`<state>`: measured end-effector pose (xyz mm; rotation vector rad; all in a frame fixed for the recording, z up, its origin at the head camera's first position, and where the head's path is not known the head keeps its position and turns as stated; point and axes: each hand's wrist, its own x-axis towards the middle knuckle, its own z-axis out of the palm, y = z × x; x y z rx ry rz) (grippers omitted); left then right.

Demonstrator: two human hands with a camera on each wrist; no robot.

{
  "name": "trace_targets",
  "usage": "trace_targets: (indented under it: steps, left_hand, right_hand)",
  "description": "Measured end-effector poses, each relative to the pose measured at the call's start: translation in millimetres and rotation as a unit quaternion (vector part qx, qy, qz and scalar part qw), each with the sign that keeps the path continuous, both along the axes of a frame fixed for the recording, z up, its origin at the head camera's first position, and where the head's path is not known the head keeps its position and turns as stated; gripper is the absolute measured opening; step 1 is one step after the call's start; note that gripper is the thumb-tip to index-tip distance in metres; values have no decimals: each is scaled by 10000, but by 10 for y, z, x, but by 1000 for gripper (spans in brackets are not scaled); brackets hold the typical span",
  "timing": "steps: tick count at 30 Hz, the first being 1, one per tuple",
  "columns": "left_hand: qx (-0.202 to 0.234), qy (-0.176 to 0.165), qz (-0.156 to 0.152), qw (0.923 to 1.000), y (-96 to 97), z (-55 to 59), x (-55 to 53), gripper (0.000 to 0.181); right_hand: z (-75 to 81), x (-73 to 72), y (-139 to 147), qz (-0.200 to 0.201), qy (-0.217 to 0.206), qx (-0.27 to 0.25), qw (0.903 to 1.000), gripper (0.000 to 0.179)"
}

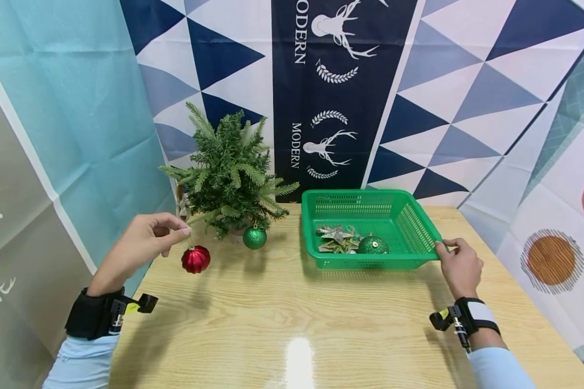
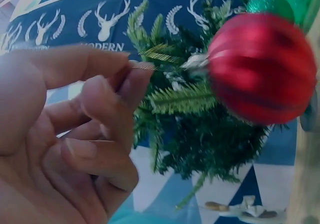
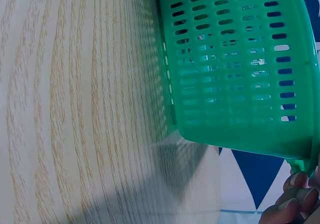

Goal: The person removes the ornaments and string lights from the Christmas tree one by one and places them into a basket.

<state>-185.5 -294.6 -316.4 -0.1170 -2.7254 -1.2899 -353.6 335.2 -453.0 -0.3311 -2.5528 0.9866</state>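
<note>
My left hand [image 1: 148, 243] pinches the thin gold loop of a red ribbed bauble [image 1: 196, 259], which hangs just above the table in front of the small artificial Christmas tree [image 1: 231, 173]. In the left wrist view the bauble [image 2: 262, 68] looks large and slightly blurred beside the thumb and forefinger. A glittery green bauble [image 1: 254, 237] hangs from a low branch of the tree. At the right, my right hand [image 1: 460, 266] grips the near right corner of a green plastic basket [image 1: 370, 263]. Its fingers [image 3: 295, 196] show at the rim in the right wrist view.
In the basket lie a silver star [image 1: 334, 233], a gold-green star [image 1: 339, 246] and another green glitter bauble [image 1: 373, 245]. Patterned cloth [image 1: 233, 54] hangs behind and beside the wooden table [image 1: 272, 308]. A small figure, partly hidden, stands left of the tree.
</note>
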Motion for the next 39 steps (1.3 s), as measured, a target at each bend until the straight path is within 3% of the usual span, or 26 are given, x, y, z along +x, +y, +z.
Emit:
trace_targets:
  steps: [8, 12, 18, 26, 31, 39]
  left_hand:
    - [-256, -656, -1075, 9917, 107, 27, -35, 13]
    - [-571, -887, -1313, 9857, 132, -6, -63, 6]
    - [-490, -994, -1389, 9841, 219, -31, -89, 8]
    - [109, -851, -1536, 9844, 439, -105, -215, 6]
    - [392, -626, -1388, 9876, 608, -162, -296, 8]
    - [707, -548, -1268, 9879, 887, -166, -414, 9]
  right_hand:
    - [-7, -16, 18, -24, -42, -49, 10000, 45]
    - [-16, -10, 13, -5, -31, -30, 10000, 45]
    - [-21, 2, 13, 23, -11, -31, 10000, 45]
    - [-20, 14, 21, 7, 20, -45, 10000, 45]
    - [-28, 11, 22, -20, -25, -33, 10000, 45]
    - [-15, 21, 15, -44, 10, -70, 10000, 44]
